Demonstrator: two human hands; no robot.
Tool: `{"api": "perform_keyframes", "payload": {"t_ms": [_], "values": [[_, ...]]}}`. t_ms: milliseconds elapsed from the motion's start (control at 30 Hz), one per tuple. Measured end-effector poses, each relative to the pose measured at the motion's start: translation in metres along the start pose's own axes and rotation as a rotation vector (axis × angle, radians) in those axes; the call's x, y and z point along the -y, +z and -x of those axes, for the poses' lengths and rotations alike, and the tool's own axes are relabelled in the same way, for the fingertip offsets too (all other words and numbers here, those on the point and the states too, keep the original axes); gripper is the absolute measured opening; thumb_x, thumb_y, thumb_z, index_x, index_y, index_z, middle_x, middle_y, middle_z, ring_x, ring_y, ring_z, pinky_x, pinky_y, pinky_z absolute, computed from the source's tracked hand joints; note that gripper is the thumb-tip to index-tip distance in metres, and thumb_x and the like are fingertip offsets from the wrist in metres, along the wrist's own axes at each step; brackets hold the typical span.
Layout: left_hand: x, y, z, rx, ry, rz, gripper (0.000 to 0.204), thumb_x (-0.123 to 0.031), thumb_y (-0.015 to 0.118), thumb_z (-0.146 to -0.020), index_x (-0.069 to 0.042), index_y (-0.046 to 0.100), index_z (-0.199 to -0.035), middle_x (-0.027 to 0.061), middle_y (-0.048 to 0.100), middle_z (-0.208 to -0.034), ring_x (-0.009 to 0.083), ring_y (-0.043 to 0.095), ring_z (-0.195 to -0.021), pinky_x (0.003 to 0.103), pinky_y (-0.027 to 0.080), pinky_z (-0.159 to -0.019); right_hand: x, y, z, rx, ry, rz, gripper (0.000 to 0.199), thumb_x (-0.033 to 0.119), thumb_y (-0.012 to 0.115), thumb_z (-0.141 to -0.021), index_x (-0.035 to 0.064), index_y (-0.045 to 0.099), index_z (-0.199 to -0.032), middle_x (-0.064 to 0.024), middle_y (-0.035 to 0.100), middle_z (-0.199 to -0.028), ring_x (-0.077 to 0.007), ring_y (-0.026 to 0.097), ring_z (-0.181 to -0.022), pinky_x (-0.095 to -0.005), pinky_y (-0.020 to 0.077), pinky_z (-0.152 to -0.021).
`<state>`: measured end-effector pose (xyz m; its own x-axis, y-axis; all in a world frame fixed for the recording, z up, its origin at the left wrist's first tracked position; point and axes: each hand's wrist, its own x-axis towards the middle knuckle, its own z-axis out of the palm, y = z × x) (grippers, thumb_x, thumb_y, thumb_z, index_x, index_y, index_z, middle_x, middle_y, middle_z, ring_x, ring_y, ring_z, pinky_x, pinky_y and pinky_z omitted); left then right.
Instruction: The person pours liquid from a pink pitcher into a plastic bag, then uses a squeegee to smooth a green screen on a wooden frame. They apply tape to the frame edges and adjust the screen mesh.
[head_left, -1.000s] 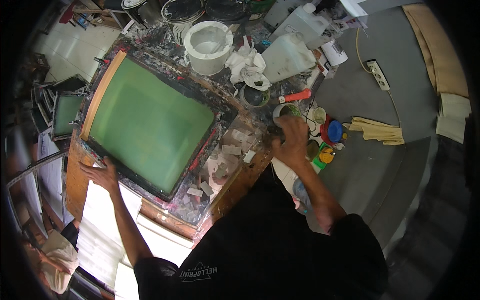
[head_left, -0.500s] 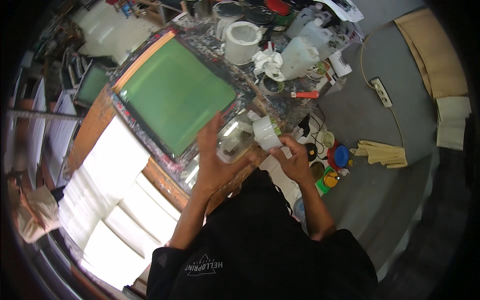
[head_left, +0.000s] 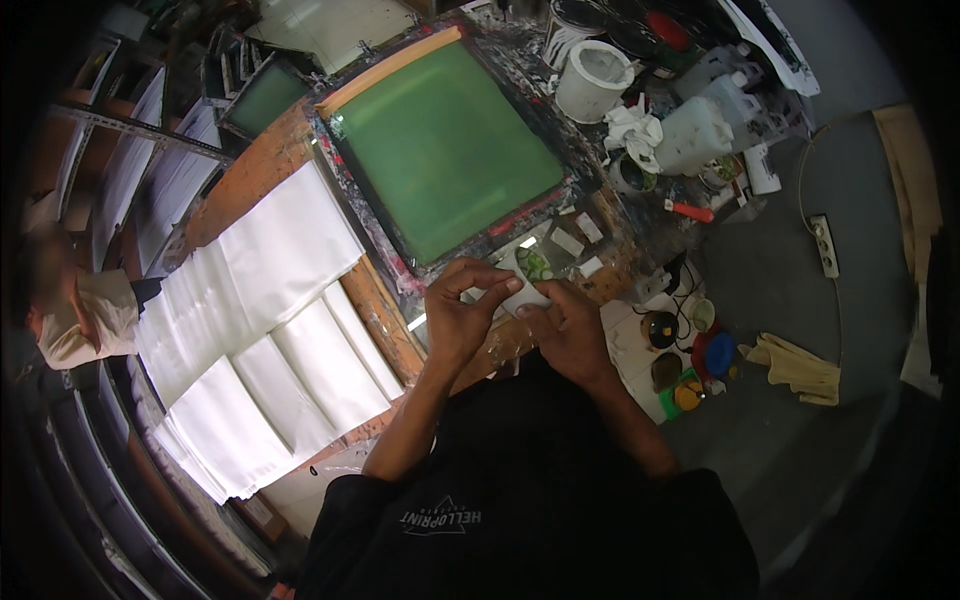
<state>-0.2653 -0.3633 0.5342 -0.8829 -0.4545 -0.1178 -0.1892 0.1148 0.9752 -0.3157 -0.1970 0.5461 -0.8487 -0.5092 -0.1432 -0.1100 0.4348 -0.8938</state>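
Note:
In front of my chest, both hands meet at a whitish roll of tape (head_left: 518, 299) with a green-patterned inside. My right hand (head_left: 572, 328) is closed round the roll's right side. Pinched at its upper left is my left hand (head_left: 463, 312), thumb and forefinger together at the roll's edge; whether they hold a loose tape end is too small to tell. Just beyond the hands lies a framed screen with a green mesh (head_left: 450, 155), an orange-tan strip along its far left edge. Small white pieces (head_left: 569, 242) lie on the table beside the frame.
White sheets (head_left: 270, 240) overlap on the left of the table. A white bucket (head_left: 592, 85), cloudy plastic jugs (head_left: 692, 132), crumpled white cloth (head_left: 632, 128) and a red-handled tool (head_left: 690, 211) stand or lie at right. A power strip (head_left: 824, 247) lies on a grey surface. Another person (head_left: 85, 310) is far left.
My left hand has come from spread and apart to pinching at the tape roll. The roll has turned and come closer to me. The view has shifted, so the scene sits further right.

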Motion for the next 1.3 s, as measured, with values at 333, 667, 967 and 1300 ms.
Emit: {"api": "perform_keyframes", "payload": {"t_ms": [333,667,967,1300], "values": [[0.043,-0.035,-0.198,-0.288,0.054,-0.095,0.022,-0.02,0.082,-0.087,0.002,0.077,-0.088,0.0047,0.071,-0.073,0.0088,0.059,-0.068,0.028,0.05,-0.067,-0.037,-0.009,-0.1,0.161,-0.018,-0.099,0.042,0.027,0.086,-0.08,0.0029,0.068,-0.11,-0.0119,0.07,-0.1,-0.0226,0.067,-0.09,-0.0372,0.0524,-0.083],[0.074,-0.118,-0.492,-0.229,0.208,-0.745,0.031,-0.031,0.085,-0.079,-0.003,0.079,-0.09,0.0129,0.075,-0.077,0.0215,0.072,-0.07,0.037,0.056,-0.071,-0.12,-0.03,-0.045,0.142,0.425,-0.424,0.025,0.023,0.065,-0.099,0.0018,0.065,-0.113,-0.0087,0.067,-0.089,-0.0164,0.064,-0.082,-0.0342,0.0515,-0.074],[0.112,-0.131,-0.558,-0.145,0.256,-0.84,0.03,-0.032,0.083,-0.081,-0.004,0.081,-0.089,0.0114,0.078,-0.083,0.0163,0.073,-0.073,0.034,0.058,-0.072,-0.092,-0.036,-0.118,0.06,0.373,-0.482,0.025,0.019,0.057,-0.104,-0.0014,0.062,-0.118,-0.0058,0.066,-0.099,-0.0093,0.06,-0.092,-0.0264,0.0484,-0.081],[0.072,-0.151,-0.533,-0.297,0.279,-0.645,0.034,-0.036,0.084,-0.08,-0.005,0.082,-0.095,0.0073,0.079,-0.086,0.0133,0.072,-0.08,0.028,0.055,-0.076,-0.09,-0.056,-0.133,0.077,0.364,-0.334,0.022,0.018,0.059,-0.103,-0.0011,0.067,-0.107,-0.0022,0.067,-0.081,-0.008,0.058,-0.07,-0.0271,0.0466,-0.063]]}}
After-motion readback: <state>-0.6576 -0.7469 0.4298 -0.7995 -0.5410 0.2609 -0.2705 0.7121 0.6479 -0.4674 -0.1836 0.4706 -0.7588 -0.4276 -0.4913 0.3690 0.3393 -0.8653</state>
